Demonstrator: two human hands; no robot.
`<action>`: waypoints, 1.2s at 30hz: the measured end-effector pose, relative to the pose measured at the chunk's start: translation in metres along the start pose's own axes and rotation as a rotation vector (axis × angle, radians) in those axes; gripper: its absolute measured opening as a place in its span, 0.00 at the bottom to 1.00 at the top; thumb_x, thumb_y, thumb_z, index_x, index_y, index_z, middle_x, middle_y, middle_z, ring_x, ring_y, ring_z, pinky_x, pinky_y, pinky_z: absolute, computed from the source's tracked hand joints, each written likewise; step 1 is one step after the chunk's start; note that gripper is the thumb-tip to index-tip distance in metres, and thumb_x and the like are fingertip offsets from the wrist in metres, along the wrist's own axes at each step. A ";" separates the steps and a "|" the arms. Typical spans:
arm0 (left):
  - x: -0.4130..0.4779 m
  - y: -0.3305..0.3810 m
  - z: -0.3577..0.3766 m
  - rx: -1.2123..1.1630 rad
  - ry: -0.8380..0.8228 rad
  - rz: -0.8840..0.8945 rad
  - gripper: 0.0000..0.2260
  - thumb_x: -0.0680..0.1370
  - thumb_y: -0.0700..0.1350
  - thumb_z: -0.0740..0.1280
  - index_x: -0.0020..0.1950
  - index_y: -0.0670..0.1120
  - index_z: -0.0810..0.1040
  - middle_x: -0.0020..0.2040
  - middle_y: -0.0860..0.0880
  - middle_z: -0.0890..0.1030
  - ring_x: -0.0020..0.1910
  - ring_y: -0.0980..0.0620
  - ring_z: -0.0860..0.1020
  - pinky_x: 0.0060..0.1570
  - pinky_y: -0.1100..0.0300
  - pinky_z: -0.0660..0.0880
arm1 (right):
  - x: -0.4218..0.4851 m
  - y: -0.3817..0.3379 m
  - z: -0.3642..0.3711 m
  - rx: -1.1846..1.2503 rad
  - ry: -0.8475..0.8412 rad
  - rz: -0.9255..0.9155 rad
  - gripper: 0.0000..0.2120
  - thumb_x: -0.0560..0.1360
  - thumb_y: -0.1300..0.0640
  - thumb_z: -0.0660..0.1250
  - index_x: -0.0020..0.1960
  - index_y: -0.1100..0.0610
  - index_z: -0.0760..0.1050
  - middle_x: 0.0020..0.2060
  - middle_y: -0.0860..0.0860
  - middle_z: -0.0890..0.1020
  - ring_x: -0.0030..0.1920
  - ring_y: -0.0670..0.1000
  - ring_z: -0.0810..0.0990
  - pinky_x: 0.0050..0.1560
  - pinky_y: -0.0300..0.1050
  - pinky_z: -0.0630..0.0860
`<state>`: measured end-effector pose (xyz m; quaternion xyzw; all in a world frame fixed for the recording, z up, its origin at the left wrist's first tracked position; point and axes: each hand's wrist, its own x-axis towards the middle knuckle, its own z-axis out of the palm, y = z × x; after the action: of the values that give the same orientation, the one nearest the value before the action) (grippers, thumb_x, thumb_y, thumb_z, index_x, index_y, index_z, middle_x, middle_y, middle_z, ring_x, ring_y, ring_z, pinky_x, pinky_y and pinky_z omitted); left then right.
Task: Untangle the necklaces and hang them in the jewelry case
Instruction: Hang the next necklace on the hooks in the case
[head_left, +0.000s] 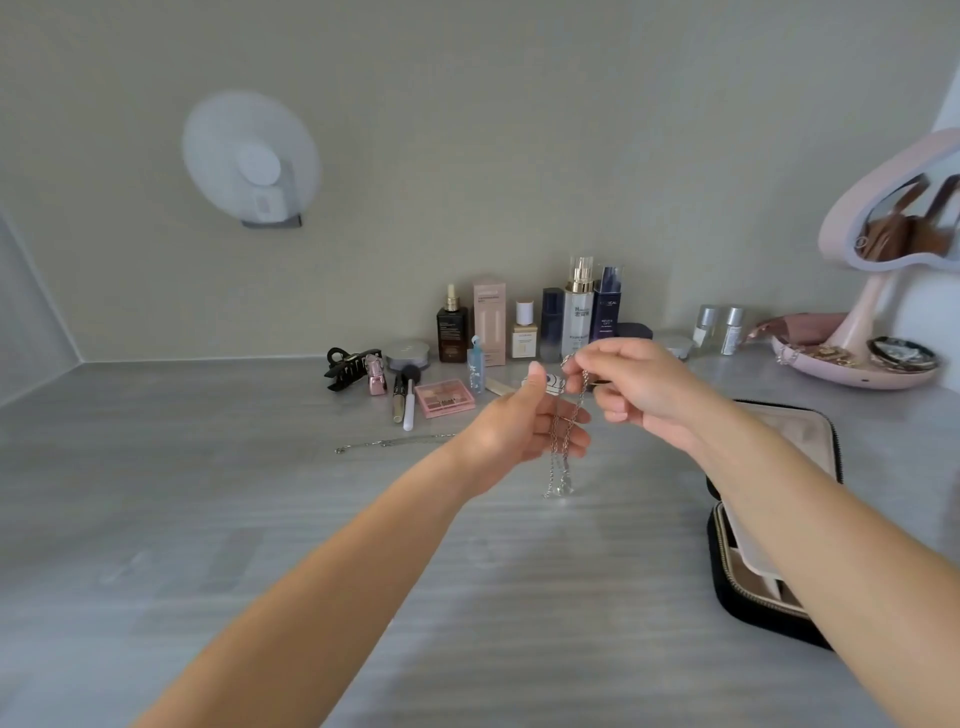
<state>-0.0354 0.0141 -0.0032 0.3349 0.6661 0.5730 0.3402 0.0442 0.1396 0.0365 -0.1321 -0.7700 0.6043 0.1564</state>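
My right hand (636, 387) pinches the top of a silver chain necklace (563, 447) above the grey tabletop. The chain hangs down in a doubled loop, and its pendant end (560, 487) dangles just above the surface. My left hand (524, 421) is behind the hanging chain with its fingers spread and the thumb raised; the chain drapes across its fingertips. A second thin silver necklace (389, 442) lies stretched out on the table to the left. The black jewelry case (769, 608) lies open at the right with a beige lining, partly hidden by my right forearm.
Cosmetic bottles (579, 312) stand in a row along the back wall. In front of them lie a pink eyeshadow palette (445, 397), brushes and a black hair claw (349, 368). A pink mirror on a tray base (857, 364) stands at the far right. A white fan (252, 163) hangs on the wall.
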 end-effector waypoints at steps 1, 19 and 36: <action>0.000 0.000 0.001 0.033 -0.011 -0.003 0.29 0.79 0.61 0.42 0.47 0.47 0.79 0.39 0.50 0.82 0.46 0.49 0.80 0.63 0.50 0.67 | 0.000 0.000 -0.005 0.067 0.011 0.008 0.09 0.77 0.61 0.60 0.42 0.60 0.77 0.31 0.52 0.78 0.23 0.46 0.62 0.23 0.36 0.59; 0.030 0.041 0.067 0.499 -0.111 0.194 0.09 0.78 0.42 0.62 0.40 0.46 0.78 0.39 0.48 0.80 0.34 0.57 0.75 0.39 0.70 0.73 | -0.062 0.041 -0.083 -0.209 0.319 0.049 0.08 0.74 0.61 0.66 0.51 0.56 0.78 0.21 0.44 0.78 0.19 0.44 0.67 0.22 0.35 0.64; 0.064 0.043 0.136 0.482 -0.146 0.190 0.08 0.76 0.43 0.66 0.48 0.40 0.81 0.46 0.43 0.81 0.43 0.51 0.75 0.47 0.55 0.73 | -0.083 0.053 -0.132 -0.382 0.360 -0.003 0.09 0.75 0.63 0.63 0.38 0.54 0.76 0.30 0.49 0.78 0.23 0.42 0.68 0.27 0.32 0.66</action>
<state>0.0462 0.1459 0.0202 0.5075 0.7228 0.4015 0.2424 0.1734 0.2365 0.0075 -0.2633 -0.8302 0.4145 0.2639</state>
